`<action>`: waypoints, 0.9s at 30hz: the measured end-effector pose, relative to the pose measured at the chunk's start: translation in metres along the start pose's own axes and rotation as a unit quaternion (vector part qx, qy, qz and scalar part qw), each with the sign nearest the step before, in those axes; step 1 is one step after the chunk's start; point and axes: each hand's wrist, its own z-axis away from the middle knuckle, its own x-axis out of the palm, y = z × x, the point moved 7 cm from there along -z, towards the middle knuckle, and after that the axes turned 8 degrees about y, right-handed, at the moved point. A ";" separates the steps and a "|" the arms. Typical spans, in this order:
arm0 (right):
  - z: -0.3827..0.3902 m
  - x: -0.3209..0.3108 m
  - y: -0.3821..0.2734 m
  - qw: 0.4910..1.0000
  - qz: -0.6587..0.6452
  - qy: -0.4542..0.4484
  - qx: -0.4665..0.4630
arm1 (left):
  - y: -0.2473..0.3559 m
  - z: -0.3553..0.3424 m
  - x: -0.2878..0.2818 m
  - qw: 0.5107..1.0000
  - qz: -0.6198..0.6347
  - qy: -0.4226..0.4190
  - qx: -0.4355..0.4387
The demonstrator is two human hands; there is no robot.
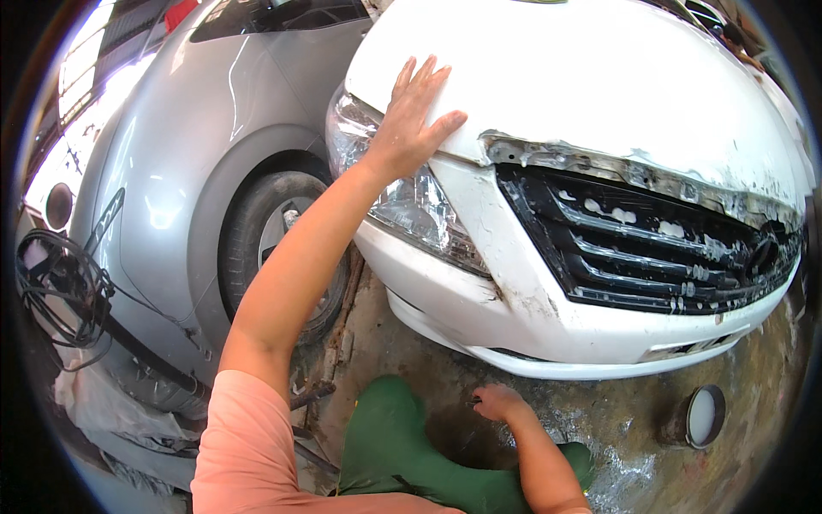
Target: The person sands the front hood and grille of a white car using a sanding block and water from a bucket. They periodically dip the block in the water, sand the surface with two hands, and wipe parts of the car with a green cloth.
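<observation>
My left hand (415, 128) rests with its fingers spread on the white car's hood (556, 77), near its front edge, above the clear headlight (419, 223). To its right runs a damaged strip with pale residue along the hood's edge (599, 167), over the black grille (625, 257), which has white splotches. My right hand (497, 400) is low, below the white front bumper (514, 343), its fingers curled round something small and dark that I cannot make out.
A silver car (154, 171) stands close on the left, with its wheel (287, 197) beside the white car. Coiled black hose or cable (60, 291) hangs at the far left. A bucket of pale liquid (698, 420) sits on the wet concrete floor (625, 403). A person (736, 43) is partly visible at top right.
</observation>
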 end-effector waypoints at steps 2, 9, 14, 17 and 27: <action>-0.001 0.001 0.002 1.000 -0.007 -0.013 -0.003 | -0.002 0.003 0.014 1.000 -0.005 0.011 0.007; -0.013 0.021 0.044 0.999 -0.024 -0.019 0.017 | 0.006 0.010 0.018 0.997 -0.020 -0.036 0.066; -0.027 0.034 0.066 0.998 -0.039 -0.034 0.020 | 0.013 0.013 0.011 0.993 -0.026 -0.046 0.103; -0.033 0.043 0.069 0.998 -0.037 -0.041 0.026 | 0.008 0.016 0.007 0.993 -0.024 -0.053 0.103; 0.006 0.013 0.171 0.996 -0.038 -0.034 0.073 | -0.006 0.007 0.022 0.992 0.047 -0.006 0.120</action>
